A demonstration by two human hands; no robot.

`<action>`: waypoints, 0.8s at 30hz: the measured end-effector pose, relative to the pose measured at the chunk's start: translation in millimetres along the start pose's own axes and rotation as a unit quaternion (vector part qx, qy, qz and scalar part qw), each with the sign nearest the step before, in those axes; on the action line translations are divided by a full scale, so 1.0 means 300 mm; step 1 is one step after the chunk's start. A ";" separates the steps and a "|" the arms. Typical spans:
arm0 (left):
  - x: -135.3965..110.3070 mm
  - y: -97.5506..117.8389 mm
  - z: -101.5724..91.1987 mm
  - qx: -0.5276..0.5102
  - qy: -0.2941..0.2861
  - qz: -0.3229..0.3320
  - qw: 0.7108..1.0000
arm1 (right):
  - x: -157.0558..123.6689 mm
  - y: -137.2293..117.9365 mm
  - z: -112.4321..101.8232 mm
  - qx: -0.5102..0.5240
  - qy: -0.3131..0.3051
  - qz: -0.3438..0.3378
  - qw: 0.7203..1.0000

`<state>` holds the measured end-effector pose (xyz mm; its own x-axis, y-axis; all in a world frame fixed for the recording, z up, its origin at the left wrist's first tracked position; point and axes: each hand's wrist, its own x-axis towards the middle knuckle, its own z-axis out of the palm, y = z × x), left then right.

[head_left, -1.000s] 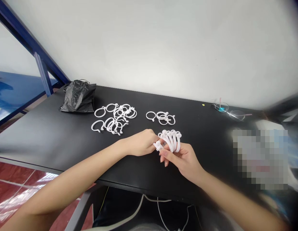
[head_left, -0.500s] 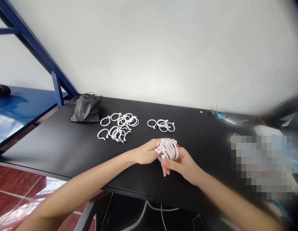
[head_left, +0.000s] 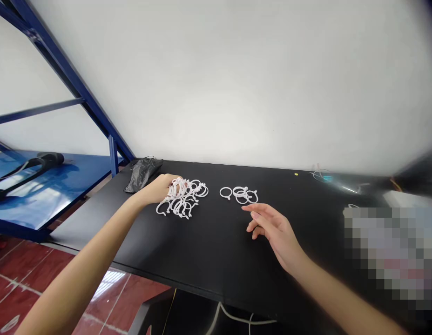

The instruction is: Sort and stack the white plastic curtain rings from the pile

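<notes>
My left hand (head_left: 160,187) reaches to the left pile of white curtain rings (head_left: 181,208). A bunch of white curtain rings (head_left: 178,188) is around its fingers, which are mostly hidden by the rings. Some of the bunch overlaps the pile, so I cannot tell exactly where one ends. My right hand (head_left: 272,228) hovers above the table, holding nothing, its fingers loosely bent and apart. Just beyond its fingertips lies a smaller group of white curtain rings (head_left: 241,195), with one ring (head_left: 226,192) at that group's left side. Small eyelets stick out from the rings.
A crumpled black plastic bag (head_left: 142,174) lies behind my left hand on the black table (head_left: 209,251). Thin clear tubing (head_left: 320,176) rests near the wall. At right is a blurred-out package (head_left: 387,256). A blue metal frame (head_left: 113,153) stands at left.
My left hand has moved left and away from me with the bunch of curtain rings, to the left pile. My right hand has let go of the bunch and opened. The view has shifted slightly.
</notes>
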<state>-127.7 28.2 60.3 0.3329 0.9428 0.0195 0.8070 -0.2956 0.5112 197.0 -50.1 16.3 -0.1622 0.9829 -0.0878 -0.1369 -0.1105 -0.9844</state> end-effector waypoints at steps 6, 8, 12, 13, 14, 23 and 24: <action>-0.016 -0.139 0.023 0.043 -0.017 -0.033 0.998 | 0.010 0.001 -0.011 0.002 0.012 0.013 1.000; -0.034 -0.170 0.032 0.026 -0.005 -0.038 0.999 | 0.016 -0.001 -0.023 0.012 0.021 0.012 1.000; -0.085 -0.212 0.043 0.016 0.022 -0.040 0.999 | 0.021 -0.005 -0.037 0.030 0.029 0.011 0.999; -0.100 -0.218 0.053 0.009 0.034 -0.038 0.999 | 0.021 -0.007 -0.037 0.030 0.031 0.010 0.999; -0.114 -0.224 0.067 -0.003 0.047 -0.034 0.998 | 0.021 -0.009 -0.037 0.028 0.034 0.009 0.999; -0.156 -0.172 0.196 -0.024 0.174 -0.019 0.984 | 0.095 -0.001 -0.108 -0.140 0.098 -0.080 0.982; -0.145 -0.145 0.194 -0.025 0.184 -0.019 0.982 | 0.111 0.002 -0.121 -0.200 0.092 -0.084 0.972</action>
<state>-148.7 -8.9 -12.8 0.0974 0.9474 0.3050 0.7874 -0.2608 0.5586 226.9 -12.1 7.4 0.0118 0.9958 0.0905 0.2498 0.0847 -0.9646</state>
